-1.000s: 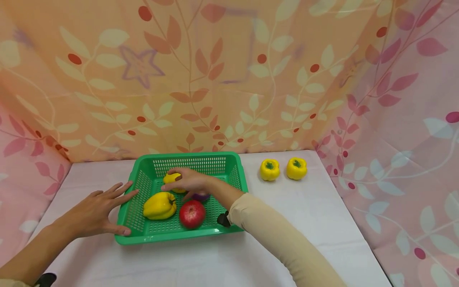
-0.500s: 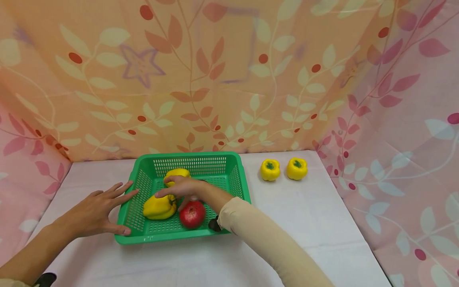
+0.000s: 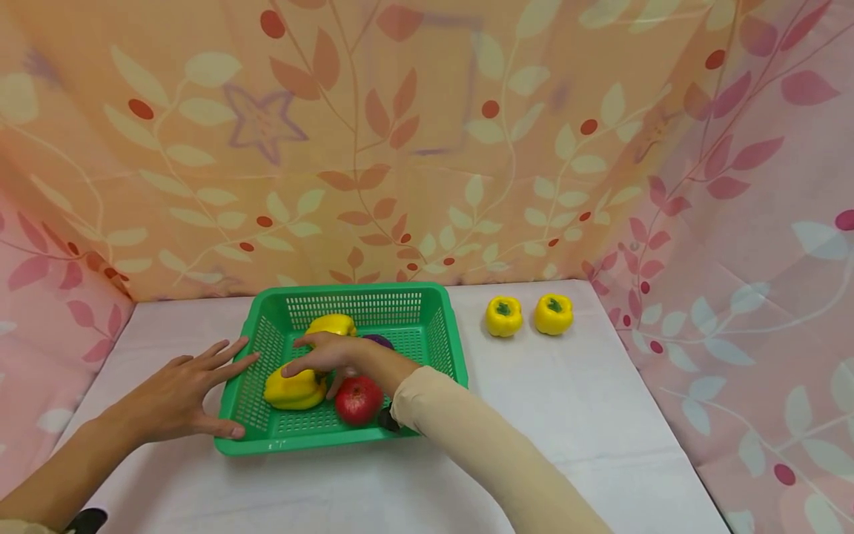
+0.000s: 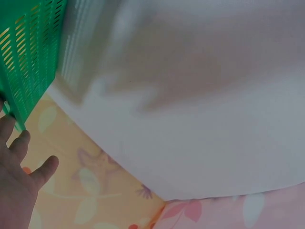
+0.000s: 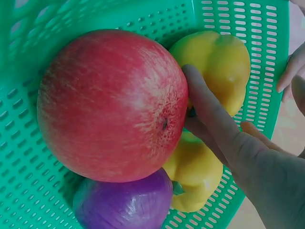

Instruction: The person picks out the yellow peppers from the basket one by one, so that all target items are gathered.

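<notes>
A green plastic basket [image 3: 333, 442] holds two yellow bell peppers, a red apple and a shiny purple vegetable. My left hand [image 3: 180, 389] touches the basket's left rim with fingers spread; the left wrist view shows its fingertips at the green wall [image 4: 33, 57]. Inside the basket my right hand [image 3: 330, 352] reaches over the near pepper [image 3: 293, 391], thumb down between it and the apple [image 3: 359, 401]. From the right wrist, the thumb overlaps the edges of apple and pepper [image 5: 214, 67]. Partly behind the hand lie the far pepper [image 3: 333, 324] and the purple vegetable [image 5: 126, 202].
Two more yellow peppers, one on the left [image 3: 503, 317] and one on the right [image 3: 553, 314], stand to the right of the basket on the white tabletop [image 3: 567, 415]. Patterned cloth [image 3: 427, 185] hangs behind and along both sides.
My right hand has moved from the far pepper toward me and left, over the near one, which has shifted slightly left. The left hand has stayed at the rim.
</notes>
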### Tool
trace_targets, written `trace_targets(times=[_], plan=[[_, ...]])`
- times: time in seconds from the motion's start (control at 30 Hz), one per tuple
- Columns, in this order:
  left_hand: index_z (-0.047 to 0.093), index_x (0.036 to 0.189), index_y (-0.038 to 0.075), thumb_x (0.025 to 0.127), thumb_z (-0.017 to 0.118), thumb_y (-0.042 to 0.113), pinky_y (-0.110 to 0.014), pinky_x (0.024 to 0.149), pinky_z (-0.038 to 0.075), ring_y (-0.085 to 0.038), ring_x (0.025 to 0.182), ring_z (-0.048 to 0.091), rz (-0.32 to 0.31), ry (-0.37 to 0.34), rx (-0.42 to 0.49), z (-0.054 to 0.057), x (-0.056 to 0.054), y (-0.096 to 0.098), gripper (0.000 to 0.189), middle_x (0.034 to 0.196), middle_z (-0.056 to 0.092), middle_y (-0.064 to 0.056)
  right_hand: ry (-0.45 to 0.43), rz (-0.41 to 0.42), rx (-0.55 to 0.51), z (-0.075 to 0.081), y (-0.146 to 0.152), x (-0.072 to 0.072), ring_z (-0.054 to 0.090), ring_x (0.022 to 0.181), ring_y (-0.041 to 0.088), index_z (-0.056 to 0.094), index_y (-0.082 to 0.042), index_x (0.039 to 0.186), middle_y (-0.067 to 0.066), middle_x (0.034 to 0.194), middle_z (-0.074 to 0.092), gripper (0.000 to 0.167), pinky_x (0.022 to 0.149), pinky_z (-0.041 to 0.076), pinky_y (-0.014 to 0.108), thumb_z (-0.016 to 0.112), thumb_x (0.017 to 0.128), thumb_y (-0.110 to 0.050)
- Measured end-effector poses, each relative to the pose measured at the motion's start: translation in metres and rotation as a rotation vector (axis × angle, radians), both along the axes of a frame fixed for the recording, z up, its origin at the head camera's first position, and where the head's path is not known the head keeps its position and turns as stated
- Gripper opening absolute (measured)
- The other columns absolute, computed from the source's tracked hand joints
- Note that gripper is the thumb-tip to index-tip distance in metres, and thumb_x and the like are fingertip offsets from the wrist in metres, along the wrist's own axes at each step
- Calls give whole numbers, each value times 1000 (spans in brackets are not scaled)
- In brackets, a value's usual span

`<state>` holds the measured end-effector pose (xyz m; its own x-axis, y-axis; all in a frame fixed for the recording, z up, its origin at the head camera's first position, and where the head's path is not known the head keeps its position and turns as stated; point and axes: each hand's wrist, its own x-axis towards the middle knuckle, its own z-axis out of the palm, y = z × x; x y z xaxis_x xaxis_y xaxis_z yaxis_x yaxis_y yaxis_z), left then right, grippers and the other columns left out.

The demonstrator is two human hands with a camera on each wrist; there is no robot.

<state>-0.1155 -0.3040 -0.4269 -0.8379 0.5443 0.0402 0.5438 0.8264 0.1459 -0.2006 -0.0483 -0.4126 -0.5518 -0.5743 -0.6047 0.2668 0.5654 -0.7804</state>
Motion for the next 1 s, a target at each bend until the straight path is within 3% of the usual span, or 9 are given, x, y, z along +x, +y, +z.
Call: trace_targets(times=[0.2,0.43,0.8,1.0], plan=[[48,148,18,67,71,77,-65,91,45,-48,133,43,1,8,2,0,0,1,103,155,40,-17,-5,45,25,-4,-4,-2,55,112,28,43,-21,151,4,143,47,67,76,58,55,73,92,-25],[48,149,18,67,71,78,-68,92,43,-49,134,41,10,-23,-4,1,-1,2,103,155,39,-18,-33,119,60,-7,-8,-2,53,116,25,49,-21,148,3,148,43,60,83,57,51,72,92,-15],[47,150,18,68,72,76,-69,93,42,-50,135,40,18,-38,6,1,-1,0,104,156,38,-18,-57,255,132,-7,-12,-1,57,102,26,53,-26,144,1,136,48,60,84,58,49,70,91,-4],[47,149,17,67,73,76,-69,93,42,-50,134,41,17,-26,9,3,0,1,104,156,38,-18,-81,254,120,-4,-12,1,56,98,26,55,-23,139,4,125,48,56,85,57,49,70,90,0]])
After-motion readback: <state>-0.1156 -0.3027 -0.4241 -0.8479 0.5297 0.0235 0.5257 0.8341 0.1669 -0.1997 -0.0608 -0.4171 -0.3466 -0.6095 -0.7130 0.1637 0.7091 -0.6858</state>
